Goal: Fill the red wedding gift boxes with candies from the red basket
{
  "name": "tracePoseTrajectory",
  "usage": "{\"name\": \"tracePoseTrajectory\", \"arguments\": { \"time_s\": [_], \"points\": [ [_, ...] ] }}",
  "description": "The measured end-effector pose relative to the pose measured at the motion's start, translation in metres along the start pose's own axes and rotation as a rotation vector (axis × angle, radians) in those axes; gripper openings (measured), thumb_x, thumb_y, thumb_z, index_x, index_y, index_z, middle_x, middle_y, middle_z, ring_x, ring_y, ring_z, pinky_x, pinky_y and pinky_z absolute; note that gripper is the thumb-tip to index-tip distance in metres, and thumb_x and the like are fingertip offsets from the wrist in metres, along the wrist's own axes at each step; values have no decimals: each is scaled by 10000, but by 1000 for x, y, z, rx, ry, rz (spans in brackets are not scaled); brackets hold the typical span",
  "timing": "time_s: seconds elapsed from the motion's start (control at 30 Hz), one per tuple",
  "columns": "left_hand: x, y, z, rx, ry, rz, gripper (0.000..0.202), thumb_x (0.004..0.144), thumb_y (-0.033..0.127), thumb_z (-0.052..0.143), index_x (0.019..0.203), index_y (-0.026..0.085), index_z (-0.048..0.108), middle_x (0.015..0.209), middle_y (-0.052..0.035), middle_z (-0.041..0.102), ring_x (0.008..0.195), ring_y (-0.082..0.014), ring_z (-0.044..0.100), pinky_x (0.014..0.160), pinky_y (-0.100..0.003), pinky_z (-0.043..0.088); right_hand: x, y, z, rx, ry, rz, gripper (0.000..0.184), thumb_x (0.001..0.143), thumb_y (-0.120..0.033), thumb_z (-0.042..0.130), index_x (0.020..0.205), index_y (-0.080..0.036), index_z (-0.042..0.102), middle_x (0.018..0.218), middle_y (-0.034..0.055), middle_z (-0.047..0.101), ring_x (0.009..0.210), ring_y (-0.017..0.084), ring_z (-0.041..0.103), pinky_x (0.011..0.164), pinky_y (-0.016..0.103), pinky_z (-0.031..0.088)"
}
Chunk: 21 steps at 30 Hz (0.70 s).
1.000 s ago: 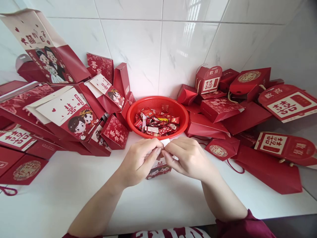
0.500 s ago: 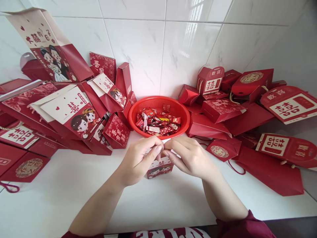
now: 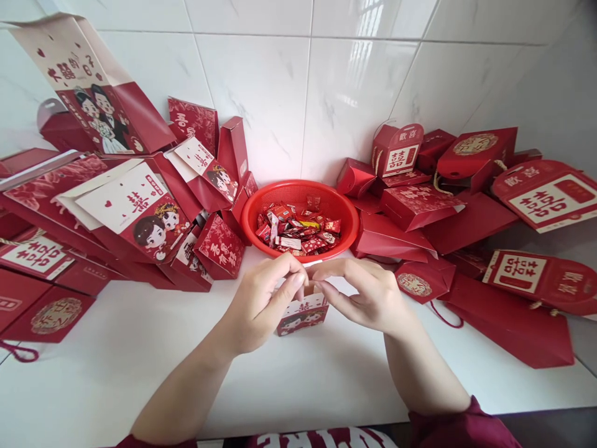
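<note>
A small red and white paper candy box (image 3: 302, 319) stands upright on the white table, printed with cartoon faces and a red character. My left hand (image 3: 267, 306) is closed in a pinch at the box's top edge. On the other side, my right hand (image 3: 370, 297) holds the top between thumb and index finger, its fingertips near the left ones. The fingers hide much of the box's upper part. Just behind the hands sits a red plastic basket (image 3: 252, 238) with several wrapped candies (image 3: 303, 230).
Many red wedding boxes (image 3: 140, 208) are piled on the left, one tall box (image 3: 100, 112) highest. More red boxes with rope handles (image 3: 471, 205) lie on the right. A tiled wall (image 3: 261, 87) rises behind the table (image 3: 153, 336).
My right hand has shifted slightly right, with its thumb and index finger a little further apart. More of the box's top opening shows between the hands. My left hand stays nearly in place.
</note>
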State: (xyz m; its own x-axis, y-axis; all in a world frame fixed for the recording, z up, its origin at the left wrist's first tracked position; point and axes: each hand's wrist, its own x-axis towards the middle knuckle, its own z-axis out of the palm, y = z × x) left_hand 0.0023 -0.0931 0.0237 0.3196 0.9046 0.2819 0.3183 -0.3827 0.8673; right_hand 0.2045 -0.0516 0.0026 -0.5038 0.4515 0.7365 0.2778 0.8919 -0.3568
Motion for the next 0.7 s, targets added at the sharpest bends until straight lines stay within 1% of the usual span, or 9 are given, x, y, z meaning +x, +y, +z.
{"name": "tracePoseTrajectory", "arguments": {
  "time_s": [0.17,0.37,0.47,0.6,0.7],
  "points": [
    [-1,-1,1,95,5,28,222,987,287,424,812,176,505,740,-12,570,691,-119,513,710,-242,438,0,1,3,-30,-23,-29,115,914,-140,574,1001,-214,588,886,5,728,728,110,676,664,221,514],
    [-1,0,1,193,27,48,207,983,269,423,818,178,509,744,-10,573,700,-128,514,695,-252,407,0,1,5,-47,1,-60,125,903,-119,588,975,-221,580,881,-7,732,761,110,685,671,217,506],
    [-1,1,2,240,40,52,207,981,256,419,811,177,508,747,-9,569,705,-131,512,695,-257,398,-1,1,6,-91,0,-72,127,910,-121,573,982,-226,574,855,-17,726,740,104,678,660,212,502],
    [1,0,3,286,45,33,207,977,247,420,803,173,504,742,-4,554,695,-128,502,693,-258,392,0,1,7,-187,-21,-81,90,920,-129,557,954,-212,563,805,-17,716,659,100,648,604,212,481],
    [2,-2,3,287,33,7,217,980,260,419,798,173,500,739,-1,550,688,-125,499,688,-256,391,0,2,8,-190,-50,-69,75,917,-128,561,920,-203,561,775,-24,704,634,94,636,587,216,464]
  ]
}}
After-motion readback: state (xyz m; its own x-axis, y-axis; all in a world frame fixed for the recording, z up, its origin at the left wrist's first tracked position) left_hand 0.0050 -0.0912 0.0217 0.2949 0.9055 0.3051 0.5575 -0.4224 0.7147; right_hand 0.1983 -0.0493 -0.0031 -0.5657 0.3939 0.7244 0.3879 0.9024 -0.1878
